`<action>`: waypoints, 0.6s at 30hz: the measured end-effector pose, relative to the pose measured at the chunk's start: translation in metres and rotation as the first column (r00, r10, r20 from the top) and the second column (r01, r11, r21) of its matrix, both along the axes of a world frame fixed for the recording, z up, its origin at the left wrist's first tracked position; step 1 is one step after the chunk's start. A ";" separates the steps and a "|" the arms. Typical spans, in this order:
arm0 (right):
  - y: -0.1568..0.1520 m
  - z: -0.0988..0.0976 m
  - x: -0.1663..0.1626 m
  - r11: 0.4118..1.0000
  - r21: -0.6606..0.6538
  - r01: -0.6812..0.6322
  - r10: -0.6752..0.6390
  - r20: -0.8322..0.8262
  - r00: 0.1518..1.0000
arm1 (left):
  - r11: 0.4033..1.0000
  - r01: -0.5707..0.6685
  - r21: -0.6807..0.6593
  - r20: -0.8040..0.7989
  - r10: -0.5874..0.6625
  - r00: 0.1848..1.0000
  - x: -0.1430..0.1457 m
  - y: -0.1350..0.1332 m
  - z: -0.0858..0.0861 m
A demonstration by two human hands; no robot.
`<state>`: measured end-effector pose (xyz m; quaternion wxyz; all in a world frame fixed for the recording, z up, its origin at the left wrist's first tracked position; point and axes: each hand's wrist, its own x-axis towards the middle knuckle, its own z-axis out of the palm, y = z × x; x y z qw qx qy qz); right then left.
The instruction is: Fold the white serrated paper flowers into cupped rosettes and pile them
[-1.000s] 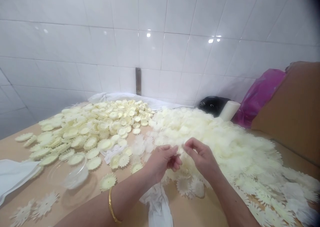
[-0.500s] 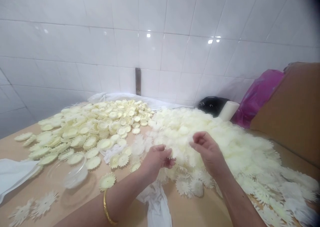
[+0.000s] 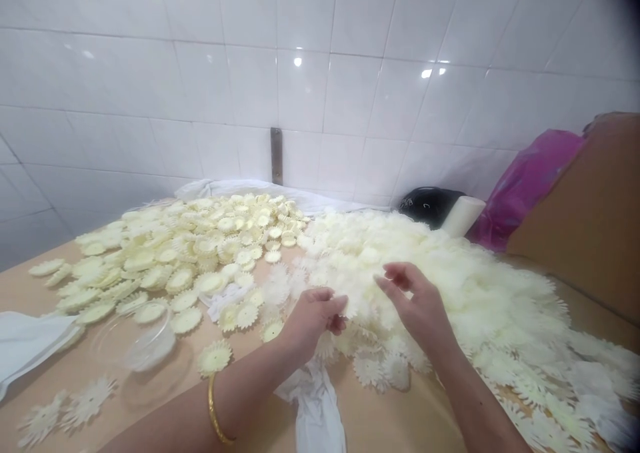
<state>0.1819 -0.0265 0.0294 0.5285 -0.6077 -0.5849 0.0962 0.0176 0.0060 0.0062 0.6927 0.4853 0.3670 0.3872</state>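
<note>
My left hand [image 3: 313, 316] has its fingers curled together and pinches a white flower-shaped petal piece [image 3: 353, 304] at the near edge of a big heap of white petal pieces [image 3: 450, 286]. A gold bangle sits on that wrist. My right hand [image 3: 417, 303] hovers just right of it over the heap, fingers apart and slightly bent, holding nothing I can see. A spread of cream-yellow layered flower discs [image 3: 190, 253] covers the table to the left.
A clear plastic dish [image 3: 133, 340] lies at the left front on the brown table [image 3: 400, 420]. White cloth [image 3: 315, 406] lies under my forearms and at the far left. A black object, a white roll [image 3: 463, 214], a pink bag [image 3: 525, 180] and a cardboard box [image 3: 590, 220] stand at right.
My hands were pinched together in front of me. The right hand has moved away over the heap and opened; the left stays curled at the heap's edge. The view tilted slightly down.
</note>
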 end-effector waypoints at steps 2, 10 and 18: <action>-0.002 0.002 -0.002 0.998 -0.020 -0.054 0.054 0.006 0.999 | 1.000 -0.011 0.009 -0.009 0.011 1.000 0.000 0.001 -0.002; -0.011 0.009 -0.020 0.916 -0.163 -0.367 0.379 0.049 0.924 | 0.999 0.022 0.024 0.029 -0.023 0.999 0.002 0.001 -0.002; -0.007 0.009 -0.018 0.872 -0.152 -0.465 0.448 -0.132 0.884 | 0.984 0.171 -0.045 0.180 -0.160 0.971 0.012 0.005 0.003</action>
